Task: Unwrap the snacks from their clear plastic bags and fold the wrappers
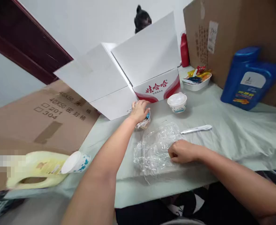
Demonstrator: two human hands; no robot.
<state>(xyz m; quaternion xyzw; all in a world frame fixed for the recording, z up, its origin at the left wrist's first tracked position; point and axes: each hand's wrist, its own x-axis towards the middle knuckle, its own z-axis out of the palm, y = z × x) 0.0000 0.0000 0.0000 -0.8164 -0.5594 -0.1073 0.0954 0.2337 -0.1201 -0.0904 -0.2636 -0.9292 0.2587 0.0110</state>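
Note:
My left hand (pixel 139 111) reaches forward and closes over a small bowl covered in plastic wrap (pixel 144 122), just in front of the white carton. My right hand (pixel 181 151) rests as a loose fist on a crumpled sheet of clear plastic wrap (pixel 155 148) spread on the pale green tablecloth (pixel 222 140). A second small white bowl with a blue pattern (pixel 177 102) stands to the right of my left hand. A white pen-shaped tool (pixel 196 129) lies beyond my right hand.
An open white carton with red lettering (pixel 138 73) stands at the back. A blue jug (pixel 248 79), a brown cardboard box (pixel 233 34), a red bottle (pixel 184 50) and a tray of packets (pixel 197 79) are back right. A yellow jug (pixel 38 168), a cup (pixel 75 162) and flat cardboard (pixel 41 122) lie left.

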